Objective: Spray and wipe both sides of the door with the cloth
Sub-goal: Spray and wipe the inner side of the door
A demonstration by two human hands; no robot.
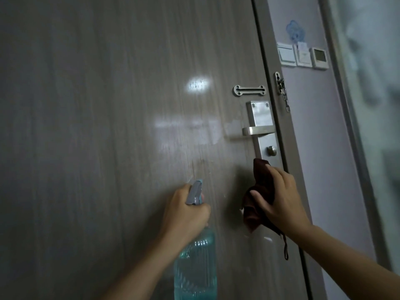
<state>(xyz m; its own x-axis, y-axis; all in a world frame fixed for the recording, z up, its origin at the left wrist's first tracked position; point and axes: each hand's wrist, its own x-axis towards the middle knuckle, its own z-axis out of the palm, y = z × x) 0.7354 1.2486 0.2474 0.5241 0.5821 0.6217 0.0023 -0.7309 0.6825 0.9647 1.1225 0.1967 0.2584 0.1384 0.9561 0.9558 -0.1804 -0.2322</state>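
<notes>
Grey-brown woodgrain door; dk brown cloth under right fingers; clear bottle w/ teal liquid, grey trigger by left fingers; silver handle.

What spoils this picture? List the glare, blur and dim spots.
Head view: dim overall; bright glare patches on the door left of the lever handle; the right edge beyond the wall switches is blurred; wide-angle bending tilts the door frame; the cloth reads almost black.

Left hand grips the spray bottle, nozzle aimed at the grey wood-grain door. Right hand presses a dark brown cloth on it, just below the lever handle.
</notes>
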